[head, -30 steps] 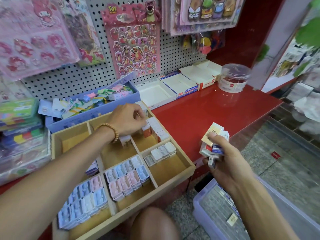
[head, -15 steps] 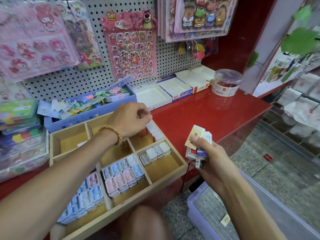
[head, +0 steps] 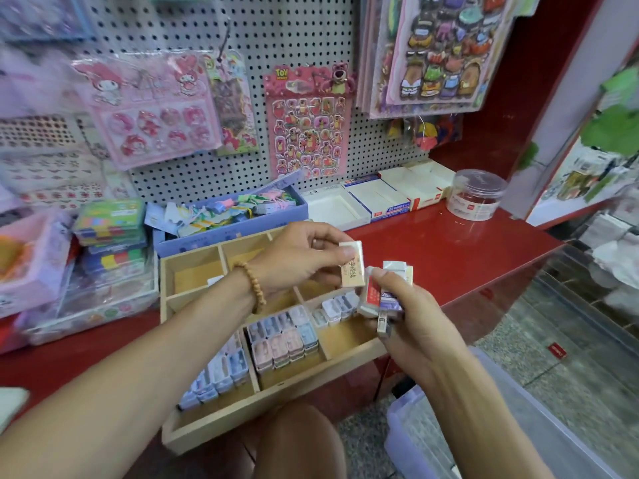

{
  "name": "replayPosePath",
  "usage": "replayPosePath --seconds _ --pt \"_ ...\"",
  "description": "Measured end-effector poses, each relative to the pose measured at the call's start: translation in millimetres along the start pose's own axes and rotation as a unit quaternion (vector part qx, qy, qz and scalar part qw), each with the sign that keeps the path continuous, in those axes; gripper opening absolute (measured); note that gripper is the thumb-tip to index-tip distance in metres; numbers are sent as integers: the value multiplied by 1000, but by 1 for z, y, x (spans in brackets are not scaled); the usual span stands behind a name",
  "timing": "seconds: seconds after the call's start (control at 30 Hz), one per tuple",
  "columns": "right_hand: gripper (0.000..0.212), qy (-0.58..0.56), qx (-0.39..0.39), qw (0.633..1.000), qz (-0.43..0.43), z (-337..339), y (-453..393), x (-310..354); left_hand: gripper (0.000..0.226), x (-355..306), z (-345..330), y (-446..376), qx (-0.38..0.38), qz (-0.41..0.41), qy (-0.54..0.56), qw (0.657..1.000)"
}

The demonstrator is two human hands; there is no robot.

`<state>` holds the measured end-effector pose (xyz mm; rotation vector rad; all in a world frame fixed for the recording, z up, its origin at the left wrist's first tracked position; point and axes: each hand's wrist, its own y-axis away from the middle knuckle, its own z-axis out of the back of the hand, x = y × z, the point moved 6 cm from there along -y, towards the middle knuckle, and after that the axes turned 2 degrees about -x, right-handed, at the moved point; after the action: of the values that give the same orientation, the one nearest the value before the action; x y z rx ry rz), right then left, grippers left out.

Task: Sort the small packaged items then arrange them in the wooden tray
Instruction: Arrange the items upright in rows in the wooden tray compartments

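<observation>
The left hand (head: 297, 261) pinches 1 cream packaged eraser (head: 352, 264) between thumb and fingertips, held just above the far right part of the wooden tray (head: 262, 402), likely so its label can be read before choosing a compartment. The right hand (head: 415, 326) is clenched round a mixed bundle of small packets (head: 387, 295), fanned upright so each can be plucked out in turn; the cream eraser sits just beside that bundle, nearly touching it. Neither grip is loose: the left is a light fingertip pinch, the right a fuller wrap. The tray rests at the near edge of the red bench (head: 449, 250), angled toward the person. Its near compartments already carry tidy rows of pastel packets (head: 281, 335), while the 2 far left compartments look largely bare. A purple bin (head: 408, 430) stands on the floor below the right forearm, probably the source of the stock
</observation>
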<state>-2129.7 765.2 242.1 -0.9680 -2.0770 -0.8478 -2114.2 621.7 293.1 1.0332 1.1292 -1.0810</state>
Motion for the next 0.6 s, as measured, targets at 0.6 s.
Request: replayPosePath --seconds 0.6 --pt "37 3 -52 998 -21 12 -5 -28 20 76 80 -11 -174 -2 -435 884"
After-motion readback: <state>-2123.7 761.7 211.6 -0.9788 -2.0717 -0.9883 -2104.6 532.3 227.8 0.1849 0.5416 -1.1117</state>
